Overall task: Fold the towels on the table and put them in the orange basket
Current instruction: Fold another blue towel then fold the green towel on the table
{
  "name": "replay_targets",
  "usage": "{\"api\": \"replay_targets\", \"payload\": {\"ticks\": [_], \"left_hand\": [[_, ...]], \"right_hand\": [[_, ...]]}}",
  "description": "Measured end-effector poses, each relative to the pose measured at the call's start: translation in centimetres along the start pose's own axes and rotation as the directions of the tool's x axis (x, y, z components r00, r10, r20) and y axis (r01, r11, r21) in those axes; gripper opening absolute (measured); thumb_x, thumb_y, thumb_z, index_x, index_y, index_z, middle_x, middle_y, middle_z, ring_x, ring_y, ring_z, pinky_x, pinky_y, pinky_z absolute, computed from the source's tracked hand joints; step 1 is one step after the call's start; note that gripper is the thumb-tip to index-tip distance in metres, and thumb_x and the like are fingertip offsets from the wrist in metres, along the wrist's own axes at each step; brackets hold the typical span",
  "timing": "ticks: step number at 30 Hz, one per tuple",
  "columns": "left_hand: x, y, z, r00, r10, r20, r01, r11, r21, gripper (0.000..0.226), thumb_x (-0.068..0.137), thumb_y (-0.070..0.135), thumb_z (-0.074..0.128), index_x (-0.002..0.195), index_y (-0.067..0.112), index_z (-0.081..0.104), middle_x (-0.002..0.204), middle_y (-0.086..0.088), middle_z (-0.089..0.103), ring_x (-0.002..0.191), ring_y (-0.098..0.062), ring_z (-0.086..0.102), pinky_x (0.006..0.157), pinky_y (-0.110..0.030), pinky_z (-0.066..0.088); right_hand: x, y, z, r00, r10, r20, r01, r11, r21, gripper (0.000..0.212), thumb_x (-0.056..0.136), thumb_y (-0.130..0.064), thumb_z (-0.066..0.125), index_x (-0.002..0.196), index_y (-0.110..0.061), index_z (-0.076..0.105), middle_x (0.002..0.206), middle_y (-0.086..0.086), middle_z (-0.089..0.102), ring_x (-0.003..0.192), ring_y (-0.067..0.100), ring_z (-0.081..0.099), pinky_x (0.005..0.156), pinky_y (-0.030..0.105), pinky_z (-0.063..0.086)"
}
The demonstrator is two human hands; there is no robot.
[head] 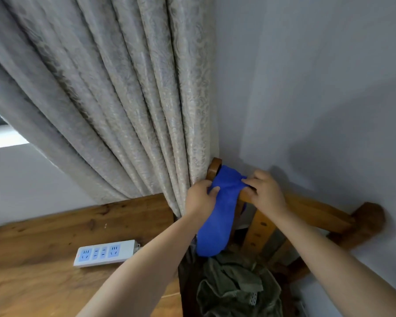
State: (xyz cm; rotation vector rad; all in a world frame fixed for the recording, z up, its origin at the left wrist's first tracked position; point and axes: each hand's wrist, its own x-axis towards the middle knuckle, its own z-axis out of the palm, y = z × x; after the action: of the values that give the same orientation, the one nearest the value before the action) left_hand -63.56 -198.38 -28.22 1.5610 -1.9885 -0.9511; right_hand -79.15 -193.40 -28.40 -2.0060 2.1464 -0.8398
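Observation:
A blue towel (217, 216) hangs over the top rail of a wooden chair back (311, 209) in the corner by the wall. My left hand (200, 197) pinches the towel's left edge near the rail. My right hand (264, 191) grips its upper right part against the rail. The towel's lower end dangles down over the chair seat. No orange basket is in view.
A grey patterned curtain (114, 99) hangs to the left of the chair, touching it. A wooden table (55, 236) at the lower left carries a white power strip (104, 253). Crumpled olive-green cloth (236, 287) lies on the chair seat. The grey wall (318, 88) is close behind.

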Motion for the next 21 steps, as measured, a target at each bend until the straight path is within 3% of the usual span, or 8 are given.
{"api": "replay_targets", "payload": {"ticks": [4, 6, 8, 10, 15, 19, 21], "left_hand": [[-1.2, 0.1, -1.2, 0.999, 0.043, -0.028, -0.044, 0.999, -0.013, 0.018, 0.093, 0.024, 0.049, 0.079, 0.016, 0.057, 0.068, 0.003, 0.051, 0.061, -0.008, 0.044, 0.061, -0.021, 0.034], [-1.9, -0.1, -2.1, 0.997, 0.059, -0.059, -0.060, 0.998, -0.019, 0.024, 0.093, 0.024, 0.050, 0.069, 0.020, 0.052, 0.062, 0.006, 0.048, 0.056, -0.006, 0.042, 0.051, -0.013, 0.030], [-2.9, -0.1, -3.1, 0.994, 0.073, -0.080, -0.075, 0.997, -0.012, 0.028, 0.092, 0.024, 0.050, 0.066, 0.015, 0.048, 0.058, 0.007, 0.042, 0.053, -0.005, 0.039, 0.045, -0.016, 0.028], [-4.5, 0.0, -4.7, 0.992, 0.077, -0.101, -0.081, 0.996, -0.042, 0.021, 0.092, 0.024, 0.050, 0.079, 0.009, 0.057, 0.068, 0.003, 0.051, 0.062, -0.009, 0.045, 0.051, -0.017, 0.031], [-9.0, -0.5, -9.8, 0.973, 0.089, -0.214, -0.111, 0.989, -0.096, 0.019, 0.092, 0.021, 0.051, 0.081, 0.007, 0.058, 0.076, -0.005, 0.055, 0.071, -0.017, 0.049, 0.065, -0.029, 0.036], [-15.1, -2.5, -14.9, 0.933, 0.082, -0.350, -0.130, 0.985, -0.117, 0.032, 0.090, 0.015, 0.052, 0.060, 0.015, 0.042, 0.058, 0.005, 0.037, 0.061, -0.014, 0.036, 0.062, -0.026, 0.029], [-18.8, -3.7, -17.3, 0.912, 0.070, -0.403, -0.139, 0.980, -0.144, 0.024, 0.089, 0.013, 0.053, 0.066, 0.012, 0.047, 0.057, 0.005, 0.038, 0.062, -0.016, 0.038, 0.062, -0.027, 0.032]], "right_hand": [[-0.8, -1.1, -0.7, 0.994, -0.092, -0.055, 0.093, 0.996, 0.013, 0.011, 0.070, 0.005, 0.070, 0.081, 0.005, 0.071, 0.067, 0.020, 0.063, 0.066, 0.036, 0.060, 0.061, 0.030, 0.038], [-1.3, -2.0, -1.3, 0.988, -0.127, -0.089, 0.132, 0.990, 0.045, 0.011, 0.068, 0.005, 0.071, 0.079, 0.004, 0.071, 0.065, 0.019, 0.063, 0.062, 0.034, 0.062, 0.060, 0.029, 0.040], [-1.6, -3.1, -2.1, 0.977, -0.171, -0.125, 0.180, 0.982, 0.058, 0.011, 0.066, 0.005, 0.070, 0.078, 0.005, 0.071, 0.065, 0.018, 0.065, 0.062, 0.032, 0.064, 0.061, 0.027, 0.044], [-2.0, -5.0, -2.9, 0.968, -0.208, -0.144, 0.219, 0.973, 0.070, 0.011, 0.066, 0.002, 0.067, 0.076, 0.005, 0.070, 0.067, 0.018, 0.066, 0.064, 0.031, 0.066, 0.062, 0.023, 0.043], [-3.4, -11.1, -4.1, 0.951, -0.245, -0.191, 0.271, 0.954, 0.126, 0.012, 0.071, 0.002, 0.061, 0.079, 0.006, 0.069, 0.072, 0.020, 0.066, 0.070, 0.030, 0.063, 0.062, 0.017, 0.031], [-6.6, -17.9, -4.5, 0.919, -0.335, -0.206, 0.373, 0.910, 0.183, 0.010, 0.075, 0.007, 0.061, 0.083, 0.004, 0.068, 0.075, 0.018, 0.064, 0.072, 0.020, 0.054, 0.064, 0.014, 0.029], [-8.6, -21.4, -4.7, 0.911, -0.369, -0.184, 0.404, 0.889, 0.214, 0.011, 0.076, 0.007, 0.060, 0.082, 0.003, 0.068, 0.073, 0.018, 0.063, 0.072, 0.018, 0.050, 0.062, 0.015, 0.029]]}}
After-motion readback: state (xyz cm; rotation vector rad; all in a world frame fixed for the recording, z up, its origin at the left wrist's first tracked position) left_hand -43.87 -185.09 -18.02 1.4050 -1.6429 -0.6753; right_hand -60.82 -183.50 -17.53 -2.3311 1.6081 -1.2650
